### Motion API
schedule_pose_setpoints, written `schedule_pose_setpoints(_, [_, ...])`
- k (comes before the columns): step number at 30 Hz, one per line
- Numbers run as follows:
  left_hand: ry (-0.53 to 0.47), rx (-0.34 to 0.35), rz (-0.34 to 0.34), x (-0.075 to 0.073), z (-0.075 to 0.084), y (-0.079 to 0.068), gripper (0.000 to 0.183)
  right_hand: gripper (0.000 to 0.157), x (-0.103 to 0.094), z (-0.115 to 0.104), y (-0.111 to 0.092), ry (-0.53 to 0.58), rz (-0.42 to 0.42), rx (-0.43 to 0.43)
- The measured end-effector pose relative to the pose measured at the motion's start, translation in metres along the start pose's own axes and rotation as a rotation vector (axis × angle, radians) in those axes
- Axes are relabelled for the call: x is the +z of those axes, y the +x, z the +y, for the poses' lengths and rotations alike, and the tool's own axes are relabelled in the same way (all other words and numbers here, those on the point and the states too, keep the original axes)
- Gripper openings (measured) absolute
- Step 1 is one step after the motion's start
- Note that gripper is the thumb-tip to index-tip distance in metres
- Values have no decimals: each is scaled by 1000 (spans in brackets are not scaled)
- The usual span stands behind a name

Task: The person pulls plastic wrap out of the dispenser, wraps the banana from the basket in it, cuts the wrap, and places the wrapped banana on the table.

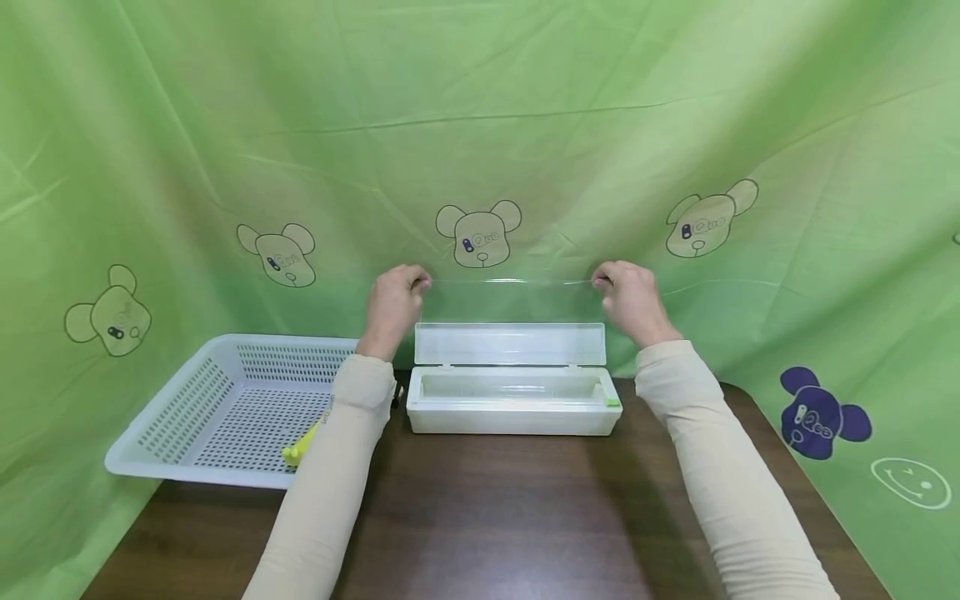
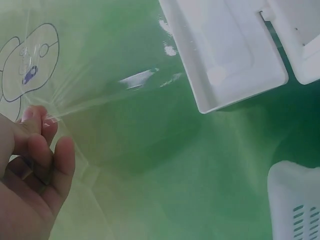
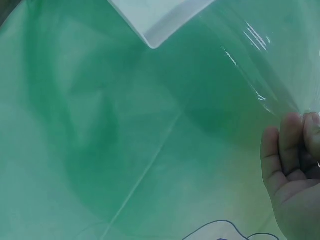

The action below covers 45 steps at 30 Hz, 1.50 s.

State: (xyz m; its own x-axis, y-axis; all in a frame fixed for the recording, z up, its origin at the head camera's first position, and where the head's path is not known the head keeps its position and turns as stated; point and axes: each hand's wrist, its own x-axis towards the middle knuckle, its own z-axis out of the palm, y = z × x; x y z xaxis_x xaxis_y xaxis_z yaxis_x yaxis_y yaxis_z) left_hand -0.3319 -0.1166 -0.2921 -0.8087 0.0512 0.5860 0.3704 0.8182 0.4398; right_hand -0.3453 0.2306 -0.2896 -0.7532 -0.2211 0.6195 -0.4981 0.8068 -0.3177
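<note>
A sheet of clear plastic wrap (image 1: pixel 506 287) stretches between both hands, above and behind a white plastic wrap box (image 1: pixel 517 422). The left hand (image 1: pixel 395 304) pinches one upper corner of it between thumb and index finger. At the other corner the right hand (image 1: pixel 632 298) pinches the film the same way. In the left wrist view, creases in the film run out from the left fingertips (image 2: pixel 37 114). The box's lid (image 1: pixel 510 344) stands raised at the back, and a roll lies inside. A green cutter slider (image 1: pixel 612 402) sits at the box's right end.
A white perforated basket (image 1: pixel 161 417) stands left of the box, with a yellow object (image 1: pixel 300 447) in it partly hidden by the left sleeve. Brown wooden table (image 1: pixel 495 517) lies under everything. A green curtain (image 1: pixel 480 100) with bear prints hangs close behind.
</note>
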Motion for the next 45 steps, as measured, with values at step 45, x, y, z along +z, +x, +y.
schedule_pose_setpoints(45, [-39,88,100,-26,15,36,6,3,-34,-14,36,-90,71,-56])
